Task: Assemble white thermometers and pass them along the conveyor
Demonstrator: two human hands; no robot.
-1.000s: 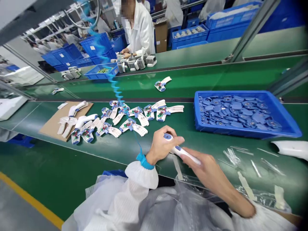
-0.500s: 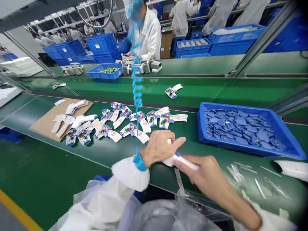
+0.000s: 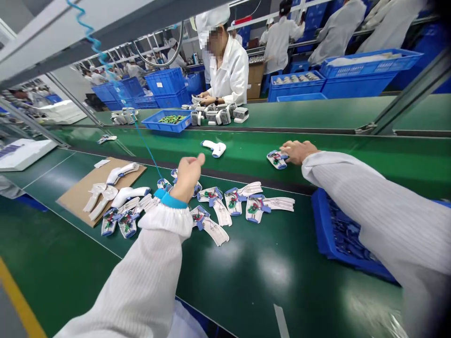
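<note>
White casing (image 3: 219,149) smooth plastic; board (image 3: 75,199) matt cardboard; sleeve (image 3: 141,274) ribbed cloth.

Left arm (image 3: 148,267), right arm (image 3: 366,202) stretched forward; left grip (image 3: 188,177) loosely curled, thumb (image 3: 201,159) raised; right grip (image 3: 299,151) palm down.

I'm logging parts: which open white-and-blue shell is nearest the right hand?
The white-and-blue plastic shell on the green belt, touching the right hand; the others lie farther off.
</note>
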